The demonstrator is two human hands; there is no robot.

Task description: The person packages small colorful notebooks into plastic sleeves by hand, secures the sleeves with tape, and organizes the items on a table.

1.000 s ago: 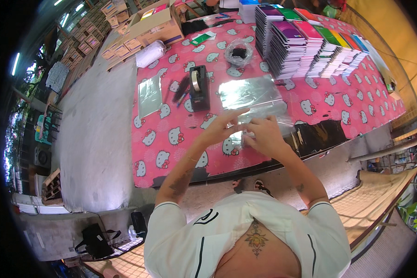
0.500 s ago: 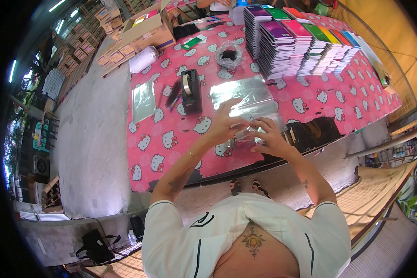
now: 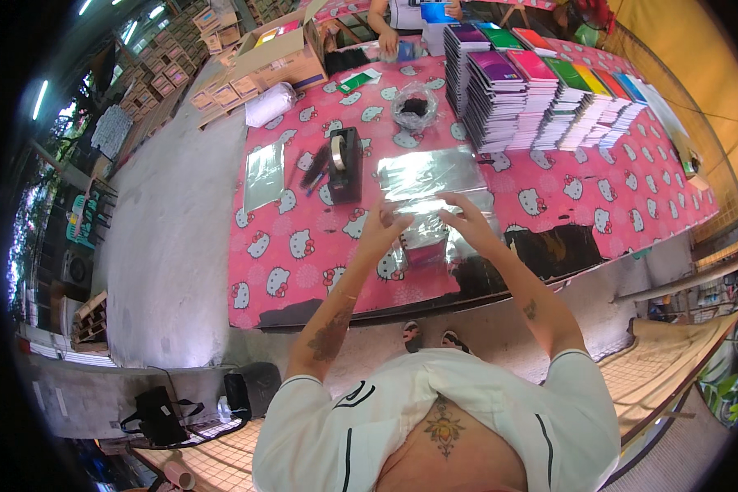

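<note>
Both of my hands are over clear, shiny plastic sleeves [image 3: 431, 174] near the front of the table. My left hand [image 3: 383, 230] is at the left edge of the plastic, thumb pointing inward and apart from the fingers. On the other side, my right hand [image 3: 472, 227] reaches in with its index finger stretched out and its thumb apart. Crinkled clear plastic lies between and below the hands. Glare hides its edges and whether the fingertips pinch any of it. Left of the sleeves stands a black tape dispenser [image 3: 346, 168] with a tape roll.
Stacks of notebooks [image 3: 500, 102] with coloured covers stand at the back right. A bundled ring of clear plastic [image 3: 416, 108] lies behind the sleeves, and another flat plastic sheet [image 3: 264, 176] at left. An open cardboard box [image 3: 280, 57] is beyond. Across the table, a person's hand [image 3: 388, 41] shows.
My hands have moved apart, the left one drawing back from the sleeves' middle. Across the table, the other person's arms have come further into view. The whole view has shifted slightly.
</note>
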